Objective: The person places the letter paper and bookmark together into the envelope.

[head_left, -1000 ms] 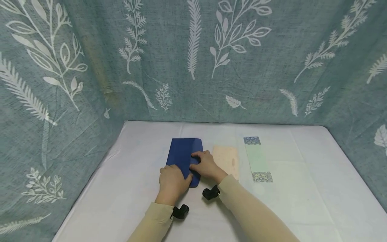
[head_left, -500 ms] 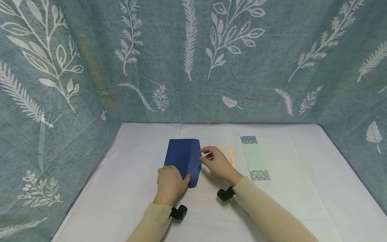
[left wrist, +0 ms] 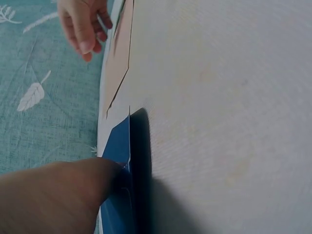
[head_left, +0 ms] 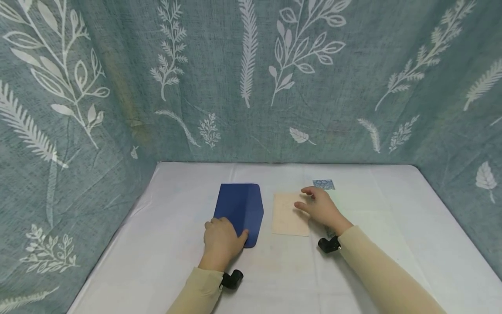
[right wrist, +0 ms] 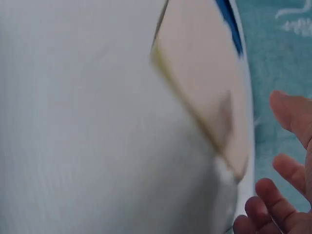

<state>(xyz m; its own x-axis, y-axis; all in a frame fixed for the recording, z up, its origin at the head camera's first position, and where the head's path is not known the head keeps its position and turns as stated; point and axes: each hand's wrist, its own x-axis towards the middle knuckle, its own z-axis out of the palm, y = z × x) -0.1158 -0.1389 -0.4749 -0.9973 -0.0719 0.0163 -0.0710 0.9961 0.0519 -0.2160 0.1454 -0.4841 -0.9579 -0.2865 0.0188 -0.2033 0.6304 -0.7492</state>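
Observation:
A dark blue envelope (head_left: 235, 203) lies left of centre, its flap (head_left: 254, 218) unfolded to the right. My left hand (head_left: 221, 242) holds its near left corner, the thumb along the near edge; in the left wrist view that edge (left wrist: 130, 146) casts a shadow on the cloth. My right hand (head_left: 323, 209) hovers near the right edge of a cream card (head_left: 288, 218), thumb and fingers apart and nothing between them. Beyond that hand, a pale green strip with patterned ends (head_left: 323, 184) is mostly hidden by it.
A white cloth (head_left: 176, 205) covers the table. Teal curtains (head_left: 219, 87) with white leaf prints hang behind and at both sides. Each wrist carries a small black camera, such as the right one (head_left: 328, 245).
My right hand has left the envelope flap and moved right, past the cream card, to in front of the green strip. The flap now lies spread out. My left hand stays on the envelope.

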